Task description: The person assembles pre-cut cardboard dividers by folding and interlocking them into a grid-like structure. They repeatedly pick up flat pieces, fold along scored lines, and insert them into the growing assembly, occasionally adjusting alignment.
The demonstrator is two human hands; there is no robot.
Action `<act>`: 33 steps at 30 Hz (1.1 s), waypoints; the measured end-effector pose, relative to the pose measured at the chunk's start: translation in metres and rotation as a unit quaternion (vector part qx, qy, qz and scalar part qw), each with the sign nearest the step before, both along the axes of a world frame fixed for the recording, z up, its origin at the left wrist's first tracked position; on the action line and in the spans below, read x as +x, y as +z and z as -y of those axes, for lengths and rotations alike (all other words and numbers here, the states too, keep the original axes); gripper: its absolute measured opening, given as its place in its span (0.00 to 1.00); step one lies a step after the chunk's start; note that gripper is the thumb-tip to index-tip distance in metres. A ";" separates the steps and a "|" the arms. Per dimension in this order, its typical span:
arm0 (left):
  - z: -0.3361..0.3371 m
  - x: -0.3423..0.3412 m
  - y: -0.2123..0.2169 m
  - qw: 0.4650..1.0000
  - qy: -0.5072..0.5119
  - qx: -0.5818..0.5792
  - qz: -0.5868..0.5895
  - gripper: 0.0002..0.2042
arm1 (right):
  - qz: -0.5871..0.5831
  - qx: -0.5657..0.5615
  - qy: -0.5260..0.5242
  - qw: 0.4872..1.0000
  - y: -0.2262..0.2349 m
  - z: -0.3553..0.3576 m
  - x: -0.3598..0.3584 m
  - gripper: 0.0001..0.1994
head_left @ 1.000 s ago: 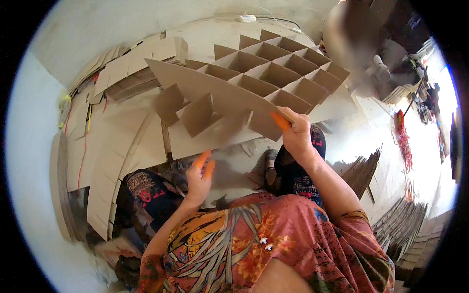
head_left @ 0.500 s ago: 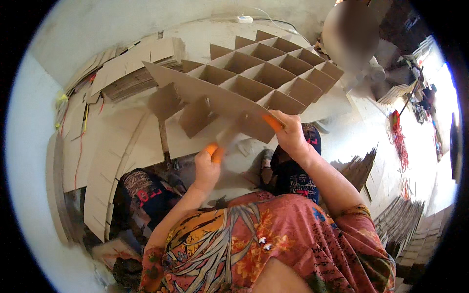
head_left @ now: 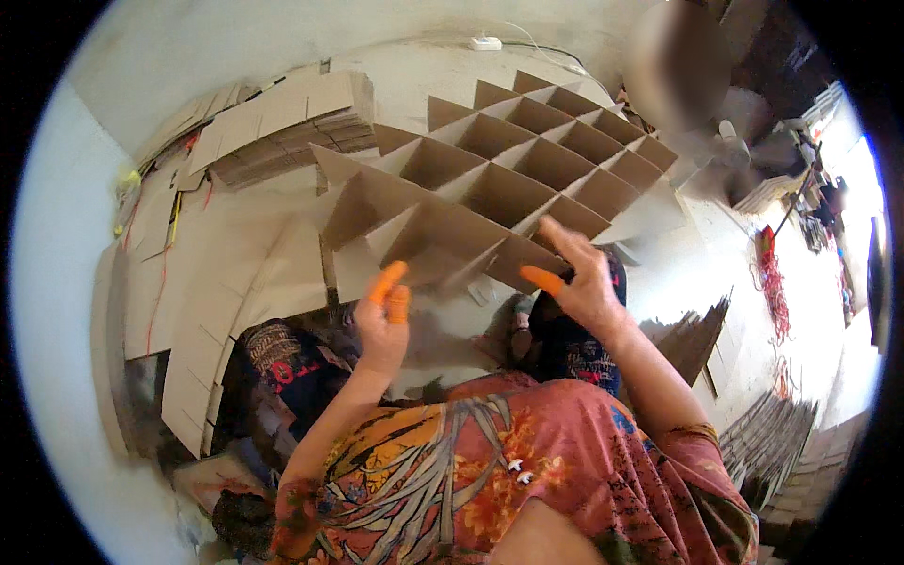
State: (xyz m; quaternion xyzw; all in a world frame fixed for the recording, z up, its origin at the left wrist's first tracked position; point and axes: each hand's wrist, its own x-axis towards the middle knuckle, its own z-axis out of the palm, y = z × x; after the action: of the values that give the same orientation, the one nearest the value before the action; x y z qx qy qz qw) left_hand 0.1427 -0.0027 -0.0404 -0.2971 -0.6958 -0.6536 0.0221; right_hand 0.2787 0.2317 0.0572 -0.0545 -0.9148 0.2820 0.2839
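- Head view: the right hand (head_left: 589,287) pinches the near edge of the cardboard divider grid (head_left: 527,179), with an orange finger cot on one finger.
- The left hand (head_left: 384,320) is open with fingers raised, just below a loose strip of the grid, not gripping.
- The grid stands tilted above the floor. It looks light and stiff but easy to bend, so holding it at a slotted crossing seems best.
- Flat cardboard stacks (head_left: 273,132) lie at the far left.

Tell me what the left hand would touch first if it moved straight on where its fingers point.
Probably the near edge of the cardboard grid; the left hand is just below it, though depth is unclear.
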 end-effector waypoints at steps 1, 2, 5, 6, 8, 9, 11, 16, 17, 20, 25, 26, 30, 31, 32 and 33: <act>0.006 -0.010 0.001 0.998 0.058 0.001 -0.026 0.14 | -0.010 0.029 -0.012 0.999 0.020 0.005 -0.003 0.27; 0.008 -0.020 0.003 0.993 0.111 0.003 -0.048 0.15 | -0.011 0.072 0.011 0.997 0.034 0.007 -0.008 0.28; 0.014 -0.051 -0.001 0.987 0.157 0.042 0.020 0.19 | -0.007 0.189 0.057 0.980 0.056 0.018 -0.044 0.29; 0.015 -0.059 -0.002 0.985 0.151 0.060 0.063 0.20 | -0.001 0.221 0.057 0.974 0.060 0.028 -0.060 0.29; 0.014 -0.068 0.004 0.985 0.156 0.030 0.062 0.22 | 0.026 0.246 0.072 0.966 0.050 0.045 -0.084 0.29; 0.006 -0.072 0.008 0.987 0.147 0.017 0.060 0.24 | 0.047 0.239 0.078 0.967 0.028 0.044 -0.093 0.28; 0.005 -0.079 0.000 0.989 0.138 0.004 0.059 0.25 | 0.075 0.261 0.101 0.957 0.023 0.041 -0.102 0.27; 0.008 -0.068 0.009 0.991 0.086 0.041 0.099 0.27 | 0.026 0.257 -0.022 0.966 0.046 -0.002 -0.083 0.23; 0.006 -0.062 0.015 0.990 0.091 0.042 0.102 0.27 | 0.003 0.230 -0.072 0.970 0.044 -0.024 -0.073 0.23; 0.005 -0.062 0.007 0.993 0.090 0.020 0.078 0.26 | -0.035 0.125 -0.283 0.950 0.011 -0.084 -0.038 0.23; -0.011 -0.037 0.005 0.994 0.019 -0.058 0.093 0.24 | 0.016 0.057 -0.277 0.959 -0.008 -0.064 -0.019 0.26; -0.017 -0.027 0.011 0.991 -0.026 -0.075 0.108 0.23 | 0.057 0.027 -0.236 0.970 0.005 -0.042 -0.025 0.30; -0.069 0.020 -0.010 0.968 -0.209 -0.104 0.091 0.23 | 0.210 -0.159 -0.098 0.960 0.010 0.014 -0.045 0.53; -0.084 0.032 -0.015 0.956 -0.260 -0.110 0.081 0.24 | 0.105 -0.079 -0.089 0.987 -0.020 0.011 -0.047 0.52; -0.088 0.047 0.020 0.927 -0.294 -0.156 0.172 0.25 | 0.128 -0.160 -0.102 0.974 -0.020 0.004 -0.044 0.44; -0.088 0.046 0.017 0.926 -0.312 -0.173 0.121 0.25 | 0.148 -0.240 -0.114 0.953 -0.018 -0.005 -0.042 0.37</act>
State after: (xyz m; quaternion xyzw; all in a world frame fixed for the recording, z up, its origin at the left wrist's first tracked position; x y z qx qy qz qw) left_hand 0.1888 0.0854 -0.0238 -0.4174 -0.6674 -0.5279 -0.3189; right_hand 0.2369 0.2368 0.0388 -0.2660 -0.8394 0.4480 0.1545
